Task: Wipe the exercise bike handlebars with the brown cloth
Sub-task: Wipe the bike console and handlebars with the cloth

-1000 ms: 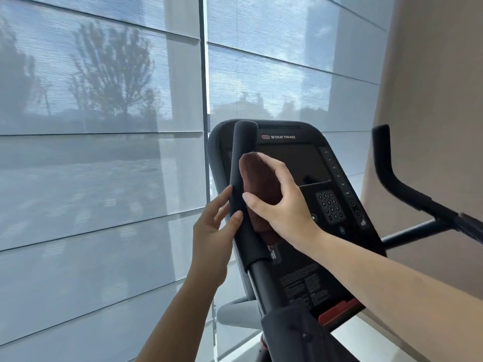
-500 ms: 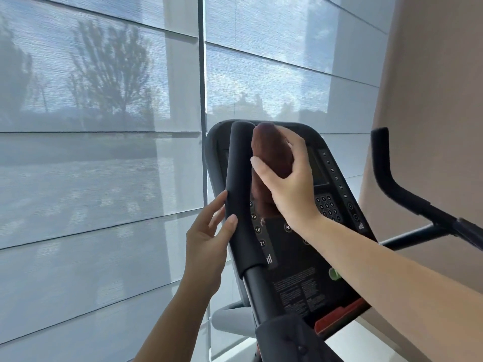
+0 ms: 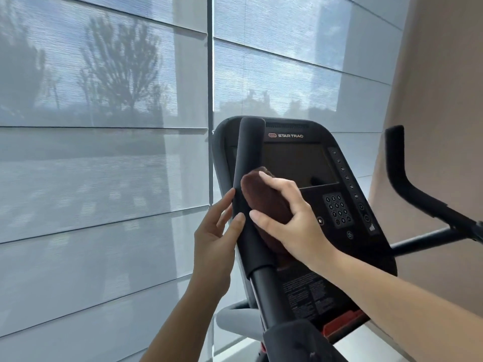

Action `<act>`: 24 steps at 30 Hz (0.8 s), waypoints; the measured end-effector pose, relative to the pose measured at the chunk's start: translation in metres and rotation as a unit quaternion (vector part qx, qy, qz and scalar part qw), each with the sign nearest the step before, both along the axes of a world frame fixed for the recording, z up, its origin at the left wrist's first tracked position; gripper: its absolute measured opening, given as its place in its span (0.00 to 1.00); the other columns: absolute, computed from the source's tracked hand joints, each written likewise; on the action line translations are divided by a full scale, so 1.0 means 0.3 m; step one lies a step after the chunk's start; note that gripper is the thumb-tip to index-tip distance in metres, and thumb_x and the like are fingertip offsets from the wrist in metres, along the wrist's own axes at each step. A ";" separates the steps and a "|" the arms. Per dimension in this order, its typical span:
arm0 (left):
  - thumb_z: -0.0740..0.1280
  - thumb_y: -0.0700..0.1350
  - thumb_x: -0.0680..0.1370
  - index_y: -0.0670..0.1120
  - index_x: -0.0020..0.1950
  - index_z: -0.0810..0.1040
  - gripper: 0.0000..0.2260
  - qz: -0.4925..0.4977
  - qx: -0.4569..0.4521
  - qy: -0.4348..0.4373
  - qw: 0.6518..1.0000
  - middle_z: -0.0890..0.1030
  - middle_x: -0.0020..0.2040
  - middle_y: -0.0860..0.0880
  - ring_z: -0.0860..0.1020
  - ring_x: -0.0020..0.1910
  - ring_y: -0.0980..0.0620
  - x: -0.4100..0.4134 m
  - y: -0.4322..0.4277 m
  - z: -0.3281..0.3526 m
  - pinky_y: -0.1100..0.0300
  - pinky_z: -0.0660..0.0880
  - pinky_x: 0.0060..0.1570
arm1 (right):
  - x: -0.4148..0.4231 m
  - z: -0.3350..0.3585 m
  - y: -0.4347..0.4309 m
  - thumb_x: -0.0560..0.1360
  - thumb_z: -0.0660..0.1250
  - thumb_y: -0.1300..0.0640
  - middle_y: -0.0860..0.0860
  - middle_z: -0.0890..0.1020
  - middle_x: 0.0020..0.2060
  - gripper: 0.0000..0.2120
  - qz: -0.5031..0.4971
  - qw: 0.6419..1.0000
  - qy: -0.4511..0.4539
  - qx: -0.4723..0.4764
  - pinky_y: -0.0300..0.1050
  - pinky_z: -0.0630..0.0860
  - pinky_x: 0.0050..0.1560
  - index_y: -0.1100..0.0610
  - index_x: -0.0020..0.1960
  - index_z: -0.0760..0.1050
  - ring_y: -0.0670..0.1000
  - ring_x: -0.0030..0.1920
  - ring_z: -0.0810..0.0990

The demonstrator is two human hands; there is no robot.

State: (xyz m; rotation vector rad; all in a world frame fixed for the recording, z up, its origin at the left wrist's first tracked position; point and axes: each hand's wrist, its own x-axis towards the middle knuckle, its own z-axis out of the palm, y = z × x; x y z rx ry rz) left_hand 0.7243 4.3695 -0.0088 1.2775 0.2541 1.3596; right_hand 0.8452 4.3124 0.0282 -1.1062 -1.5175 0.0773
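Observation:
The left handlebar (image 3: 247,163) of the exercise bike is a black padded upright grip in the middle of the view. My right hand (image 3: 292,218) grips the bunched brown cloth (image 3: 264,202) and presses it against the right side of that grip, about halfway down. From the left, my left hand (image 3: 217,233) steadies the same grip, thumb on its front and fingers reaching behind it. Untouched at the far right stands the right handlebar (image 3: 402,178), a black bent bar.
The bike's black console (image 3: 313,163) with dark screen and keypad (image 3: 337,210) sits right behind the cloth. Large windows with grey blinds (image 3: 104,152) fill the left and back. A beige wall (image 3: 444,100) rises on the right.
My right hand slid the cloth up to the top of the left grip, then back down to its middle. My left hand stayed on the grip.

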 end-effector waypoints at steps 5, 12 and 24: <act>0.65 0.37 0.74 0.52 0.61 0.77 0.18 -0.013 -0.004 -0.009 1.000 0.79 0.61 0.46 0.73 0.65 0.46 0.003 -0.006 -0.002 0.43 0.68 0.65 | 0.015 -0.006 -0.070 0.69 0.73 0.59 0.50 0.77 0.58 0.22 0.009 0.996 -0.039 -0.078 0.31 0.69 0.59 0.41 0.58 0.74 0.41 0.57 0.75; 0.64 0.36 0.76 0.59 0.59 0.78 0.19 -0.024 -0.003 -0.009 1.000 0.76 0.65 0.48 0.70 0.67 0.51 0.003 0.010 -0.019 0.45 0.66 0.67 | -0.055 0.223 0.050 0.71 0.72 0.57 0.58 0.75 0.58 0.22 -0.089 0.987 0.096 0.089 0.61 0.74 0.58 0.47 0.62 0.71 0.58 0.56 0.77; 0.64 0.40 0.73 0.56 0.62 0.73 0.20 -0.137 0.056 -0.040 0.988 0.72 0.68 0.51 0.67 0.69 0.56 -0.016 0.067 -0.045 0.47 0.62 0.69 | -0.115 0.092 -0.142 0.68 0.74 0.58 0.39 0.77 0.57 0.24 -0.159 0.958 -0.112 -0.210 0.23 0.66 0.54 0.36 0.57 0.73 0.33 0.55 0.74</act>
